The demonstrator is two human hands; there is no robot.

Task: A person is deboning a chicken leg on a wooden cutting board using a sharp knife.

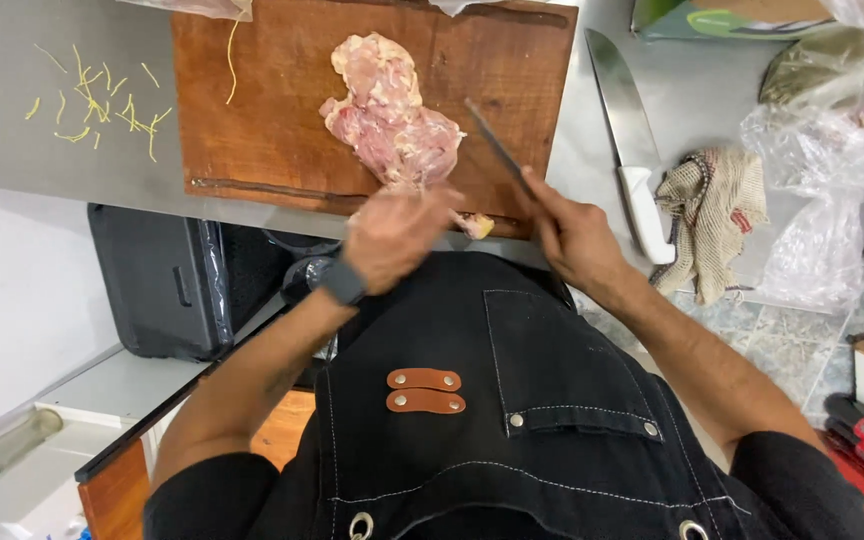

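- Raw chicken, pale pink and boneless, lies spread across the middle of your wooden cutting board, its near end close to the board's near edge.
- Your left hand sits at that near edge, fingers curled narrow over the meat's near end; you cannot tell from here whether they pinch it.
- Your right hand is closed around the handle of a slim boning knife; the blade slants up and left, its tip just right of the chicken.
- A small scrap lies on the board's near edge between your hands.
- Right of the board, on the steel counter, a white-handled chef's knife lies beside a crumpled cloth and clear plastic bags.
- Far left, yellow shreds are scattered on the counter.
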